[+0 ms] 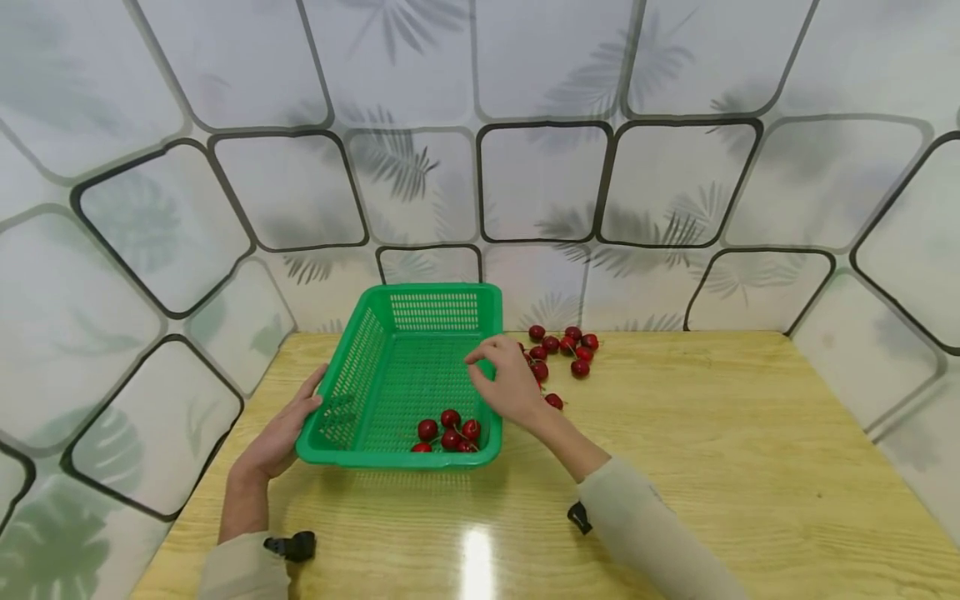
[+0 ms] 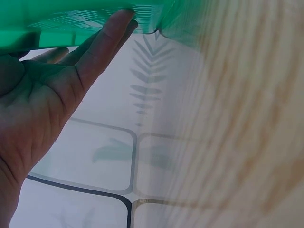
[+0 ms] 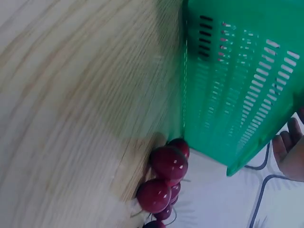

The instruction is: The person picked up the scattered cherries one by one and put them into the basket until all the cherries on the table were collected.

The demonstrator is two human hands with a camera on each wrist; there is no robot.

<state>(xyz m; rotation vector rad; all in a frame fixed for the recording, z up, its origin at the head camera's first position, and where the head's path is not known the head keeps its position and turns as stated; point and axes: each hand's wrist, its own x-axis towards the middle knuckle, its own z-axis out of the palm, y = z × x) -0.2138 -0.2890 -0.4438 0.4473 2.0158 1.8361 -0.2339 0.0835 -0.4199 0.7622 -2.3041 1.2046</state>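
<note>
A green plastic basket (image 1: 405, 460) sits on the table, with several dark red cherries (image 1: 450, 439) in its near right corner. My left hand (image 1: 279, 433) rests against the basket's left side, fingers stretched along the outside of the wall. My right hand (image 1: 512, 383) is over the basket's right rim with thumb and index finger curved toward each other. At the edge of the right wrist view a cherry (image 3: 301, 113) shows at the fingertips of that hand; from above, the fingers hide it. More loose cherries (image 1: 567, 343) lie right of the basket.
The wooden table (image 1: 712, 450) reaches back to a wall (image 1: 544, 183) covered in white patterned sheeting. Some loose cherries (image 3: 168, 164) lie close to the basket's outer wall. A black strap (image 1: 291, 546) sits at the left sleeve.
</note>
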